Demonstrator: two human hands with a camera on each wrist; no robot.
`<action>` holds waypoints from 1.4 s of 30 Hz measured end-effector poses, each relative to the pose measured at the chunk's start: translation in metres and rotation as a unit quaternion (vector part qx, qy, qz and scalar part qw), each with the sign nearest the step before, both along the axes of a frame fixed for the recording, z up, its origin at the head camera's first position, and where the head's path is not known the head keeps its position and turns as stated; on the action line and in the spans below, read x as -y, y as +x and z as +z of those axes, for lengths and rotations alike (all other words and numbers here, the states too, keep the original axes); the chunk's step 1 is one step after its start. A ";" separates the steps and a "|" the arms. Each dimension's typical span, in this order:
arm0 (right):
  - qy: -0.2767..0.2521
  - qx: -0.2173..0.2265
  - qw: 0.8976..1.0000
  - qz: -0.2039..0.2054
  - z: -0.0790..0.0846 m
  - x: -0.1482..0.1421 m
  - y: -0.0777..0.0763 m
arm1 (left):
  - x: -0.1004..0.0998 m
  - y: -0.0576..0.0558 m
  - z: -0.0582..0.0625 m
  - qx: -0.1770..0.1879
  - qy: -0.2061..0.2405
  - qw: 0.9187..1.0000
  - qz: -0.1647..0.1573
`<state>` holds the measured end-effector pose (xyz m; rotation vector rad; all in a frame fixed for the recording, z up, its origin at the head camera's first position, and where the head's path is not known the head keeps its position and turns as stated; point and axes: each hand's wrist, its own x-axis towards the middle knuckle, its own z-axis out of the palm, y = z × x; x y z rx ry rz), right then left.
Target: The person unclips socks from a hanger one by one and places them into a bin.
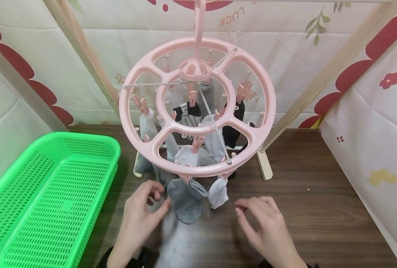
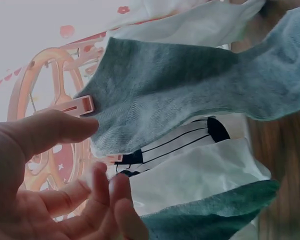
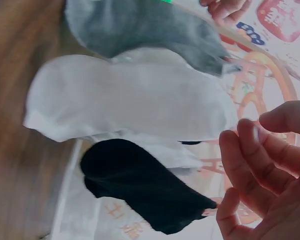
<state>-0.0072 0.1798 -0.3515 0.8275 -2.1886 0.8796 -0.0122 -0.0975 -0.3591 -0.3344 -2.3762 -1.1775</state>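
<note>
A pink round drying rack (image 1: pixel 269 93) hangs with socks clipped around it. At its near edge a grey sock (image 1: pixel 185 203) dangles from a pink clothespin (image 2: pixel 82 106), and a white sock (image 1: pixel 218 192) hangs just to its right. My left hand (image 1: pixel 141 208) is beside the grey sock, fingers loosely bent and holding nothing; whether the thumb tip touches the fabric I cannot tell. To the right of the white sock, my right hand (image 1: pixel 262 219) has relaxed fingers with nothing between them. A black sock (image 3: pixel 140 182) hangs near it in the right wrist view.
On the left stands a green plastic basket (image 1: pixel 113 163). Wooden posts (image 1: pixel 88 56) of a stand rise behind the rack, with a wooden foot (image 1: pixel 264 165) on the brown table (image 1: pixel 319 208). A patterned cloth (image 1: pixel 285 48) covers the back and sides.
</note>
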 end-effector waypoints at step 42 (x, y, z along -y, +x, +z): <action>-0.062 0.110 0.990 0.059 0.028 0.052 -0.021 | -0.033 -0.019 -0.013 0.049 -0.037 0.997 -0.051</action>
